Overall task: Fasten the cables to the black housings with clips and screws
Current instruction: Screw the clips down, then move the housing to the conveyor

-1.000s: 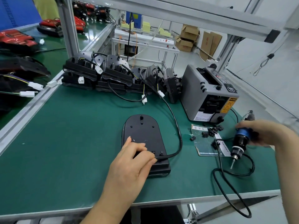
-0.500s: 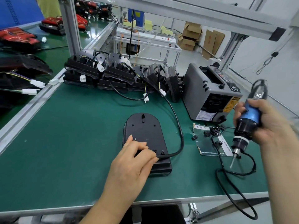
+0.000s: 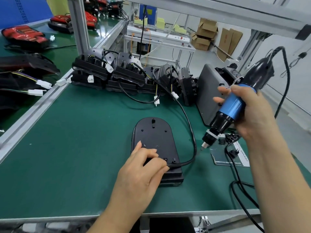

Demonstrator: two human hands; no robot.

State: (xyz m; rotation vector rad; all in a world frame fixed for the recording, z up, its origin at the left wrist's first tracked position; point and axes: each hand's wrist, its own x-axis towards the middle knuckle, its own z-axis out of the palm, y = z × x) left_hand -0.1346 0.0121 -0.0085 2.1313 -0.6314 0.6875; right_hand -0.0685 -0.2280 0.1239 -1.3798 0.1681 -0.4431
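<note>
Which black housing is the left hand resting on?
The lone housing lying flat mid-table under the left hand; the other housings sit piled along the table's far edge.

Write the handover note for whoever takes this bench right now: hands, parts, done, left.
Left hand: pinches the cable against the near end of the black housing, which lies flat on the green mat.
Right hand: grips the electric screwdriver, its bit in the air right of the housing.
Loose black clips lie further right.
Done: cable laid at the housing's edge; whether a screw is in, I cannot tell.
Left: probably drive the screw there; more housings wait at the back.
</note>
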